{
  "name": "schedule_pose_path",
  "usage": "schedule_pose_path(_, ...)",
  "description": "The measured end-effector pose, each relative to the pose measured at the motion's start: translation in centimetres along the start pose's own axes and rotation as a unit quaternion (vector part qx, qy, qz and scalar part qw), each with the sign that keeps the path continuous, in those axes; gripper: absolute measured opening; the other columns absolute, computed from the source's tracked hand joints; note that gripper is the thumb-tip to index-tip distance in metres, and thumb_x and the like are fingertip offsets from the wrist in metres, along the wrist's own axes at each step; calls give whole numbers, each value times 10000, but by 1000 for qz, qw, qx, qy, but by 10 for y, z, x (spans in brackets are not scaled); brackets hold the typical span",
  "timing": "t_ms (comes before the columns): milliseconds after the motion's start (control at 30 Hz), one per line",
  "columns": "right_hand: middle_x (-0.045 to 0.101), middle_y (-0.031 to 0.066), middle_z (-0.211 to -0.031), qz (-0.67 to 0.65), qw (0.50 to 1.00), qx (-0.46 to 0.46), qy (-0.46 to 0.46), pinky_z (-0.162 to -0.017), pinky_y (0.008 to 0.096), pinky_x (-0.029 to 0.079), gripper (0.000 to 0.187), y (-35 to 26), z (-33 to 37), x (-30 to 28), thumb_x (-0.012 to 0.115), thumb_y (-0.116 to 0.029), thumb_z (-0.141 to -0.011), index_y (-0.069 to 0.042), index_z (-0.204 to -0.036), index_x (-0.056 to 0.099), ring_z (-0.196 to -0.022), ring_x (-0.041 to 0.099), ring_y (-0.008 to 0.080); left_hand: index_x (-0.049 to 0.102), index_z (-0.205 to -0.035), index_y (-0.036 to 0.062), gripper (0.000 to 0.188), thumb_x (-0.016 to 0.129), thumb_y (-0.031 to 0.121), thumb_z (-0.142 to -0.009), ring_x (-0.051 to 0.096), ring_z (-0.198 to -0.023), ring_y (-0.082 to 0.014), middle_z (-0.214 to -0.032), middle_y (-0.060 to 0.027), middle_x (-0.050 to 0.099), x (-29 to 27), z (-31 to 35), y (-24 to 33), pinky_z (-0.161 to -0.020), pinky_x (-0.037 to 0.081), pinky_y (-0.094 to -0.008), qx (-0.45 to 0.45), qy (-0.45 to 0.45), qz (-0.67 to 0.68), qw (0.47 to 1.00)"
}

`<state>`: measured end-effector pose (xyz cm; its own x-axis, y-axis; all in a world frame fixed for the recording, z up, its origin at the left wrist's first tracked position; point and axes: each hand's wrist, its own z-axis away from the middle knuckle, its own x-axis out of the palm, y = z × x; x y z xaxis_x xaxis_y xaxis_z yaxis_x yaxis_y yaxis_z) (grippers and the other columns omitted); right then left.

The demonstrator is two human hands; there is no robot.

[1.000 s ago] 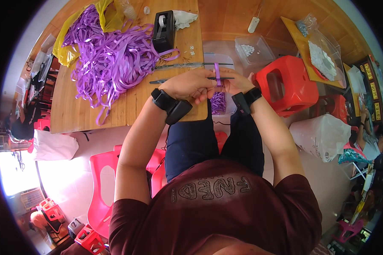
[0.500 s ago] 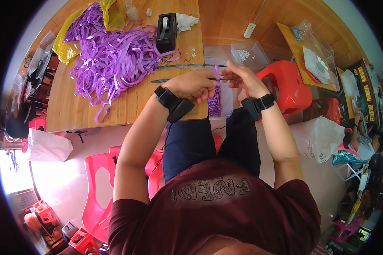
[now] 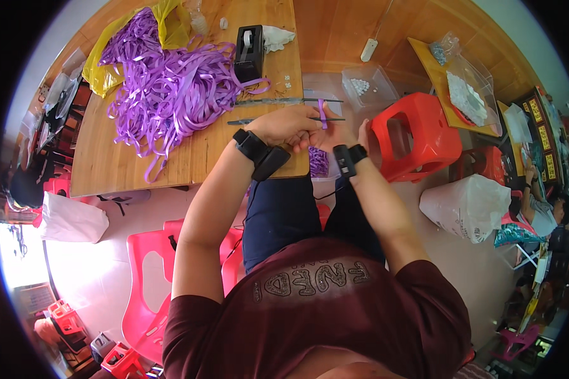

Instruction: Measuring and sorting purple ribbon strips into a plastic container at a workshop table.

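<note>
Two thin dark rods (image 3: 333,119) reach side by side past the table's right edge. A short purple ribbon loop (image 3: 323,112) spans them. My left hand (image 3: 287,128) is closed over the near rod, its curled fingertips beside the ribbon; what they pinch, if anything, is hidden. My right hand (image 3: 340,136) sits just below the loop, close against the left fingertips. One of its digits sticks up on the right, and its other fingers are mostly hidden. Under the hands, a clear plastic bin holds purple ribbon pieces (image 3: 318,162).
A heap of purple ribbon (image 3: 171,95) spills from a yellow bag (image 3: 101,76) on the wooden table (image 3: 107,167). A black tape dispenser (image 3: 249,57) stands beside it. To the right are a red stool (image 3: 417,136), a clear box of white pieces (image 3: 370,91) and a white sack (image 3: 468,205).
My right hand has moved left and toward me, from the rod ends to below the ribbon loop. My left hand has hardly moved.
</note>
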<state>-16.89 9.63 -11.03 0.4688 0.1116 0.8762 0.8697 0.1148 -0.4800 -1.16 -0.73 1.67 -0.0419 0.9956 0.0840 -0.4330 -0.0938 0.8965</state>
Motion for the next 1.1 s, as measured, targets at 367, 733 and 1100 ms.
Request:
schedule_pose_path(367, 526, -5, -820, -178, 948, -241, -109, -729, 371, 459, 336, 1, 13, -40, 586, -444, -964, -112, -917, 612, -763, 513, 158, 503, -1366, 32, 404, 537, 191, -997, 567, -576, -96, -824, -57, 630, 4, 22, -11, -499, 469, -235, 78, 61, 90, 991)
schedule_pose_path(733, 645, -17, -1048, 386, 833, -33, 394, -680, 263, 447, 539, -59, 52, -97, 674, -430, -920, -140, -1357, 550, -831, 573, 110, 726, -1009, 36, 291, 685, 267, -837, 688, -860, -298, -938, -160, 714, -147, 109, 26, -786, 539, -381, 190, 562, -362, 719)
schedule_pose_path(1100, 633, 19, -1075, 444, 764, -235, 406, -699, 217, 470, 407, -36, 68, -3, 649, -171, -961, -78, -1345, 554, -815, 592, 99, 695, -931, 10, 400, 538, 376, -959, 657, -876, -378, -870, -194, 690, -174, 163, 38, -779, 498, -463, 131, 564, -510, 636)
